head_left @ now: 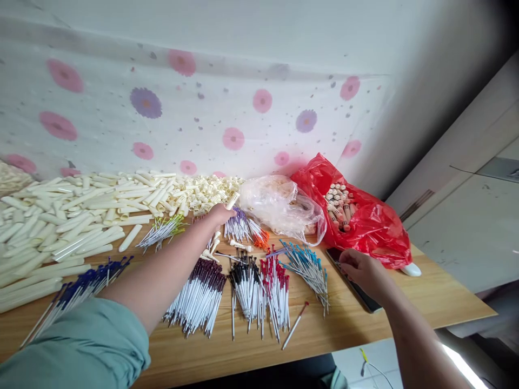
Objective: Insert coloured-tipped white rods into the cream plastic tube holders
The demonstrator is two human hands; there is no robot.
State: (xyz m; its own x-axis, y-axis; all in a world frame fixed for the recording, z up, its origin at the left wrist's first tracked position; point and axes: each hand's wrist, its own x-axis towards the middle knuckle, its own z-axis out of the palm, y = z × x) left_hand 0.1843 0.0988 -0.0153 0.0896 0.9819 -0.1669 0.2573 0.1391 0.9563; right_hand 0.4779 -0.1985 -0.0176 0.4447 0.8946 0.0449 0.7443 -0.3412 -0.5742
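Note:
My left hand [222, 214] is reached out to the far side of the table, its fingers closed around a short cream plastic pen part [232, 201] with slots. It is beside the heap of similar short cream pen parts [211, 192]. Purple-tipped pen refills [239, 224] and orange-tipped ones [259, 235] lie just right of it. A few cream pen parts [240, 246] lie loose nearer me. My right hand [365, 273] hovers over or rests by a dark phone [359, 292], fingers curled; anything in them is hidden.
Long cream pen barrels [81, 216] cover the left side. Bundles of dark maroon [197, 297], black [245, 286], red [275, 292] and blue refills [310, 270] lie in front. A clear bag [279, 205] and a red bag [365, 232] holding pen parts stand against the wall.

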